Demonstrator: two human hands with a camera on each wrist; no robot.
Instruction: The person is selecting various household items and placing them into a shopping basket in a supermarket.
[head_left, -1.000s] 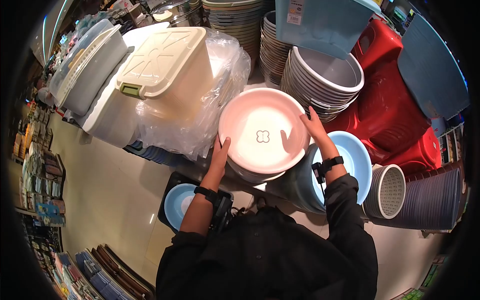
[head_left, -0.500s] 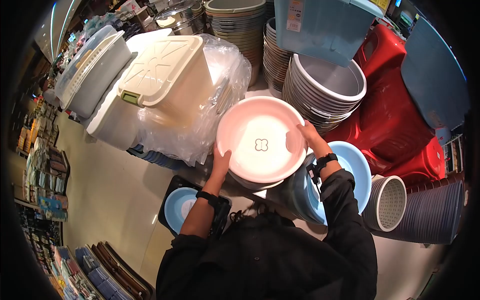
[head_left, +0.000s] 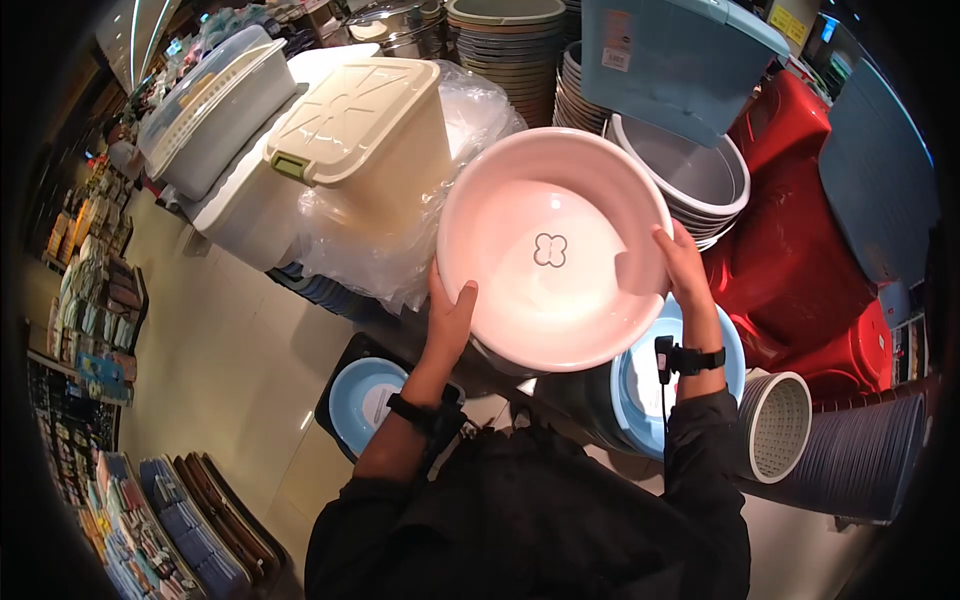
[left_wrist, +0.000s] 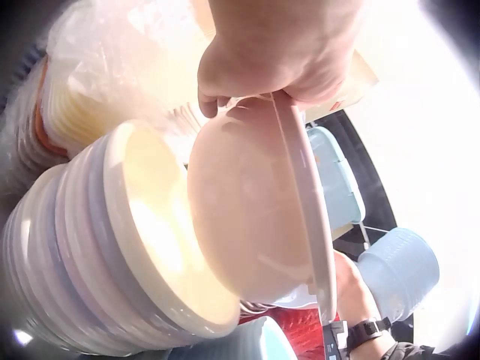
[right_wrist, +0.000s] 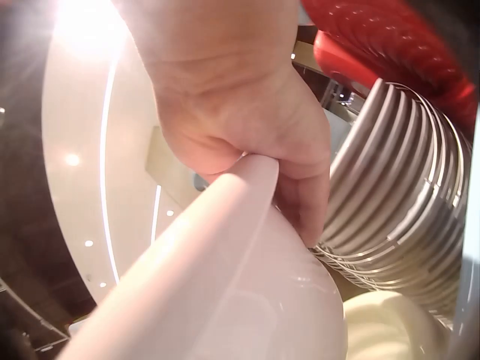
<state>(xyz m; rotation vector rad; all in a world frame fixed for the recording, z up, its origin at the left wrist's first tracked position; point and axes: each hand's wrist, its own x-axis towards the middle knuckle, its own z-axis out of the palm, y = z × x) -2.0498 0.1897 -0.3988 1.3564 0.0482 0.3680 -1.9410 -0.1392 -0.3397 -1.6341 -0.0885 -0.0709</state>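
Note:
A round pink basin (head_left: 530,310) with a clover-like mark on its bottom is held up between both hands. The left hand (head_left: 450,318) grips its left rim, thumb over the edge; in the left wrist view that hand (left_wrist: 277,52) has its fingers curled beneath the basin (left_wrist: 247,202). On the right rim the right hand (head_left: 688,268) pinches, and in the right wrist view its fingers (right_wrist: 304,206) wrap behind the wall. Apart from the raised basin, a stack of basins with a cream one on top (left_wrist: 124,195) shows in the left wrist view.
Blue basins (head_left: 735,365) stand to the right, beside a grey perforated basket (head_left: 780,430). Behind are grey basins (head_left: 735,180), a blue bin (head_left: 670,70) and red plastic stools (head_left: 800,230). A cream lidded box (head_left: 360,120) sits at left, and another blue basin (head_left: 350,395) lies lower left.
The pink basin has risen off the stack toward the camera and looks larger, both hands moving up with it. The surroundings have shifted slightly in the head view.

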